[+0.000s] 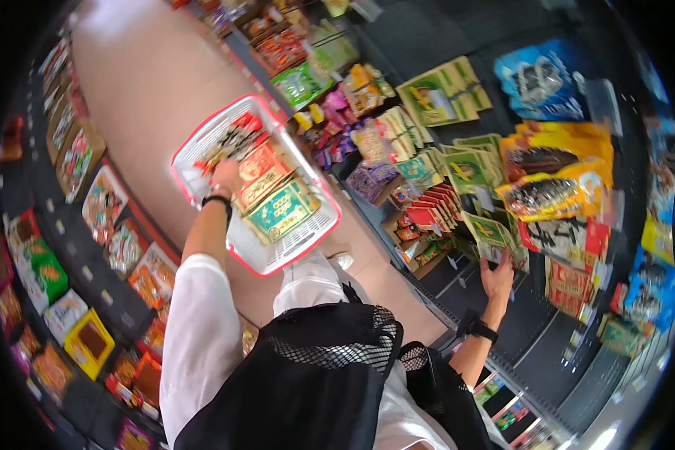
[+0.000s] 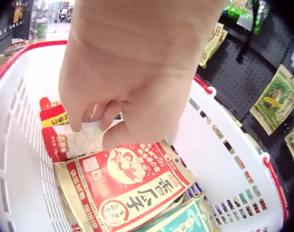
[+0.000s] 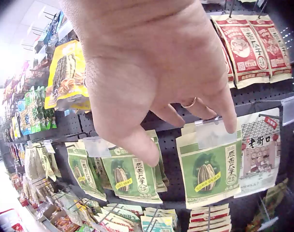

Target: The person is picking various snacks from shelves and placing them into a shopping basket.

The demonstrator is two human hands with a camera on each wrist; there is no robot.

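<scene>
While the person stands in a shop aisle, the head view shows both arms out. The left hand (image 1: 226, 176) is down inside a white basket (image 1: 277, 251) with a red rim, held out over the floor. The right hand (image 1: 496, 281) is raised to the pegboard wall (image 1: 536, 319), just under a green packet (image 1: 487, 232).

The basket holds packets lying flat and overlapping, a red packet (image 1: 261, 171) above a teal packet (image 1: 281, 212). Lying flat is probably what lets them stack without sliding.

At the left wrist, it's close-up now. The left hand's fingers (image 2: 96, 113) are curled, and they pinch the pale top edge of a small red-and-white packet (image 2: 82, 142). That packet sits at the far end of the basket, against the slotted wall (image 2: 219, 159). Its lower edge is tucked behind the red packet (image 2: 125, 186), and the teal packet (image 2: 185, 220) peeks out below. Gripping by the top seam looks like the easy way to handle a flat bag among others.

Over to the right wrist! The right hand (image 3: 152, 63) is released, its fingers (image 3: 226, 113) spread and relaxed, grasping nothing. One fingertip hovers at the clear hanging tab of the green packet (image 3: 212, 171); I cannot tell whether it touches. That packet hangs face out on a hook, like its green neighbours (image 3: 130, 176) alongside. Red hanging packets (image 3: 248, 48) sit above on the same board, so every label can be read from the aisle.
</scene>
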